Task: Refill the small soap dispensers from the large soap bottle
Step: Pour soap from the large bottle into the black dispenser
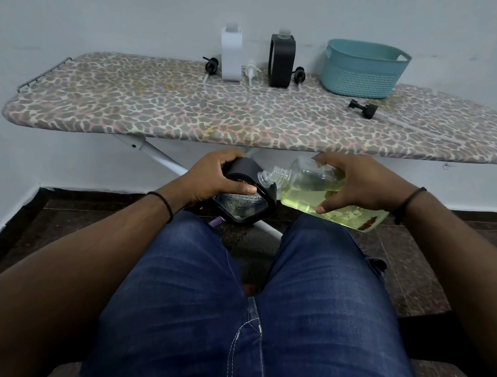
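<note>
The right hand point(361, 184) grips the tilted bottle point(319, 192), its neck pointing left at the dispenser point(248, 197) clasped in the left hand point(215, 176).

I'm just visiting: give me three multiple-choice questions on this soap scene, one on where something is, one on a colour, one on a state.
1. Where is the basket?
A. on the ironing board
B. on the floor
C. on the person's lap

2. What colour is the soap in the large soap bottle?
A. blue
B. yellow-green
C. red

3. The large soap bottle is:
A. upright and capped
B. lying on the board
C. tilted, uncapped, held in the right hand

Answers: 1 A, it stands at the board's right end. 2 B, the liquid shows through clear plastic. 3 C, its open neck points at the black dispenser in the left hand.
</note>
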